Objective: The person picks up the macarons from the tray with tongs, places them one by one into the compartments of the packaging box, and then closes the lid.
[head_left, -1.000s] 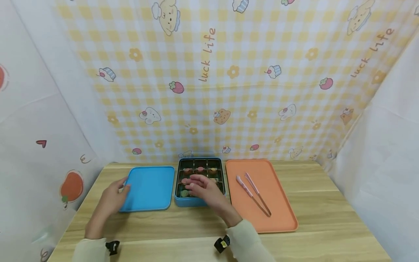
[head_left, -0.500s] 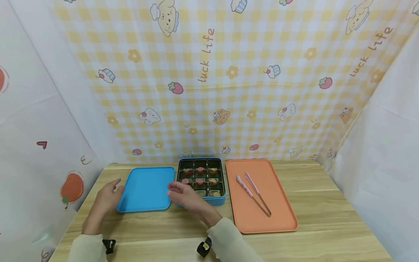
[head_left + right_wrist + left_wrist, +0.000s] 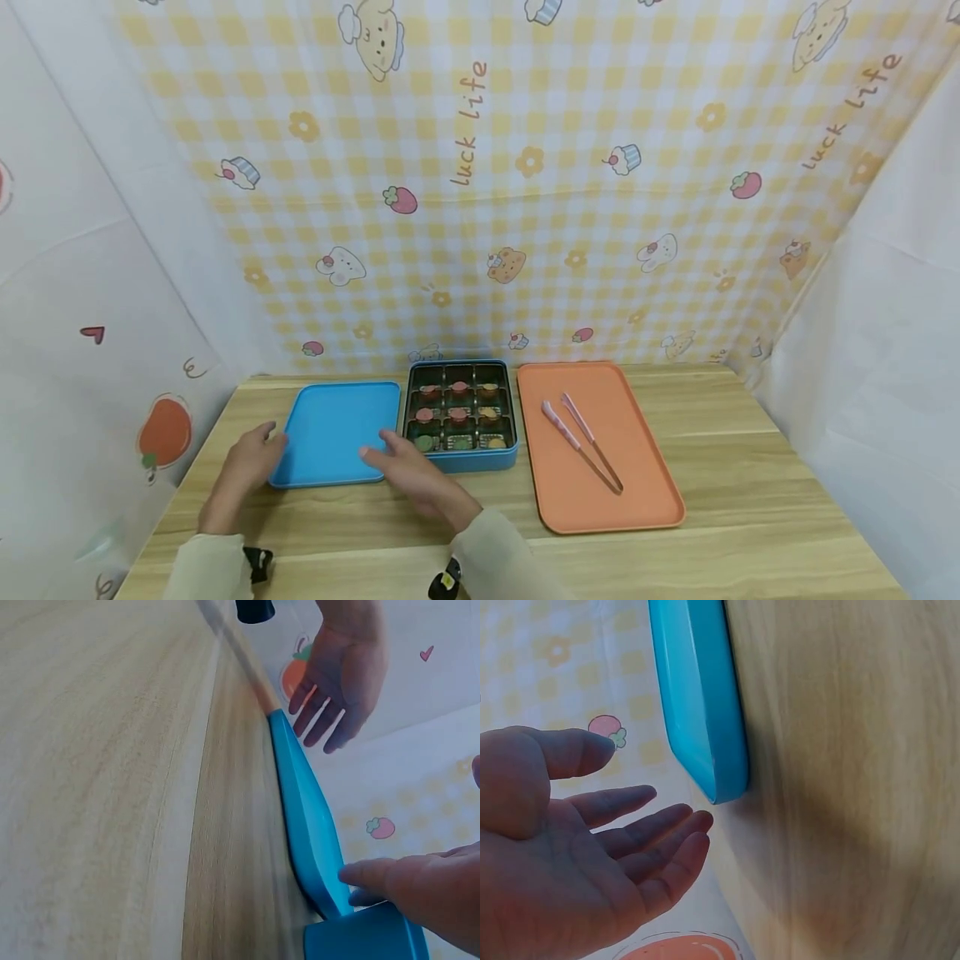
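Note:
A shallow blue tray (image 3: 333,429) with a raised rim lies on the left of the table. At its left edge is my left hand (image 3: 253,457), fingers loosely bent; the left wrist view shows a gap between the fingertips and the tray's corner. My right hand (image 3: 420,475) reaches over the tray's right front corner with thumb and fingers spread, holding nothing. Beside that hand stands a blue box (image 3: 468,461), uncovered, with a dark divided insert. Red, yellow and green round pieces sit in its compartments, one colour per column or row in parts.
To the right lies an orange tray (image 3: 633,492) with tongs (image 3: 561,427) resting on it, their handles pink-patterned. A checked yellow cloth (image 3: 570,208) hangs behind the wooden table (image 3: 750,492). White cloth walls (image 3: 862,333) stand at both sides.
My right hand has moved left from over the box to the blue tray's right front corner. My left hand drew slightly away from the tray's left edge, then came back to it.

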Motion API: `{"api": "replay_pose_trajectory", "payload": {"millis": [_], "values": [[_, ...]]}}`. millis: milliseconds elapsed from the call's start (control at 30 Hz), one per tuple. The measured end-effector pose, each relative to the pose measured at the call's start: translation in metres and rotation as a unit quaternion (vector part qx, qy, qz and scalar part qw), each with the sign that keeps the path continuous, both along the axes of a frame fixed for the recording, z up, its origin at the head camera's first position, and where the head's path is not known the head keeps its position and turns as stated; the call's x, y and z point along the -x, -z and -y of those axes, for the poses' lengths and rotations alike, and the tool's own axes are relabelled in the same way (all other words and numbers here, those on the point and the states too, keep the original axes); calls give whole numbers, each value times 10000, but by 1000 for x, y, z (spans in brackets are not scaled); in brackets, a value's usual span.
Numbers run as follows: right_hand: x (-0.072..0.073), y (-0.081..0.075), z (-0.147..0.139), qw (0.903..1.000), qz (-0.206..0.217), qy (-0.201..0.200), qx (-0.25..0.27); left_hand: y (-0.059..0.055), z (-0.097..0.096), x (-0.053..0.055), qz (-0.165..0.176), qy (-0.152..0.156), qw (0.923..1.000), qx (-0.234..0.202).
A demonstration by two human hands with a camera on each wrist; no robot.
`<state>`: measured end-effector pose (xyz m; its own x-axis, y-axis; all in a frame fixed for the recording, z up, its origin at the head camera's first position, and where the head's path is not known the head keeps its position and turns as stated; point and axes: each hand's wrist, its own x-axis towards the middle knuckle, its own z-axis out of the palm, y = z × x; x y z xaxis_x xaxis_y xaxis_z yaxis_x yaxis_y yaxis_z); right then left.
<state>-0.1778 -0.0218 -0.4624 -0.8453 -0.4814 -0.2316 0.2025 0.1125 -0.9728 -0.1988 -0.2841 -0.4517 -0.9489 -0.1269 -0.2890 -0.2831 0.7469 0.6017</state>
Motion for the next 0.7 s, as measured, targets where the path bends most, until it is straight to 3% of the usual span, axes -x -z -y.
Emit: {"api": "replay_pose_trajectory", "payload": {"millis": [367,700], "values": [[-1,9,14,9992,64,305,-246,10,-2,0,103,18,9998,140],[-9,12,27,9935,327,1086,-112,11,1,0,168,-23,9999,17]]}}
